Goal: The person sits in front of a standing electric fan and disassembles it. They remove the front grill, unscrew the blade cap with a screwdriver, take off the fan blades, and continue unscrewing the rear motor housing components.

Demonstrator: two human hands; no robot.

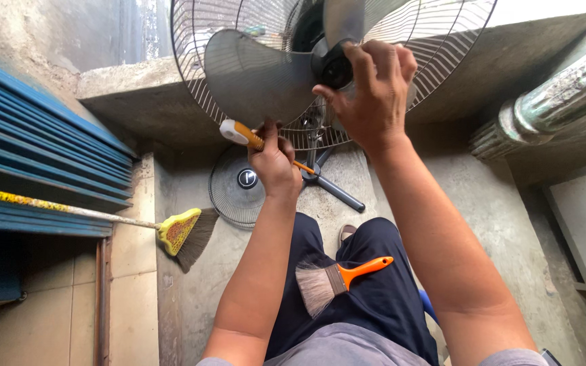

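Right hand (pixel 372 85) closed on fan hub (pixel 336 70), above; left hand (pixel 274 161) grips screwdriver (pixel 252 137) just below-left, shaft slanting down-right, away from hub; blade (pixel 259 74) between

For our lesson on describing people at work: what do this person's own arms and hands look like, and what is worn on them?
Both arms are bare from the upper arm down; only short grey sleeve edges show at the bottom of the picture. The left hand and right hand are uncovered: no gloves, watch, rings or bands are visible. Both forearms look sturdy.
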